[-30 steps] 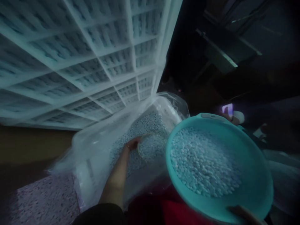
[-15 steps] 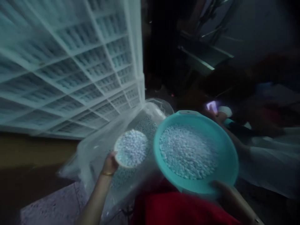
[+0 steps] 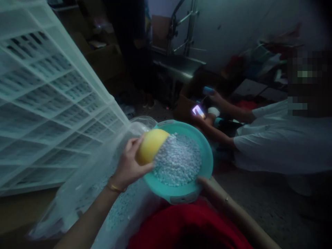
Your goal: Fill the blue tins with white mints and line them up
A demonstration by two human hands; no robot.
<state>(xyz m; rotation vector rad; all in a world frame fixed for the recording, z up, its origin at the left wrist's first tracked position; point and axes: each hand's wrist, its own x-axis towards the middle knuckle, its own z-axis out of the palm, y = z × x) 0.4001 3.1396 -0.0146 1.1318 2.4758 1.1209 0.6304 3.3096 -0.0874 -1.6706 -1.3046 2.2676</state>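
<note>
Head cam, the only angle. From where I stand: left hand (image 3: 132,162) is curled around the outside of a yellow bowl (image 3: 153,145), thumb at its lower edge, fingers partly spread. Bowl is tipped on its side over the left part of a turquoise basin (image 3: 209,155), mouth facing the pale pellets (image 3: 181,159) in it. Right hand (image 3: 206,183) has the basin's near-right rim, thumb on top; can't tell how its fingers sit underneath. Basin is up by the red cloth (image 3: 189,224).

Risks, my read: basin is pinched at one edge, so a load shift could roll it and spill. Bowl sits close to the left rim; a slack wrist could drop pellets outside. Smooth bowl back could slip from a loose grip. Dim light won't help.

Count: 1 bowl, 1 basin, 1 bracelet (image 3: 116,186) on the left wrist, 1 plastic bag (image 3: 67,193) with more pellets, 1 lit screen (image 3: 198,111) by 1 co-worker (image 3: 280,145) in white. Pellets: too many. Lattice crates (image 3: 83,79): blurred, can't count.
</note>
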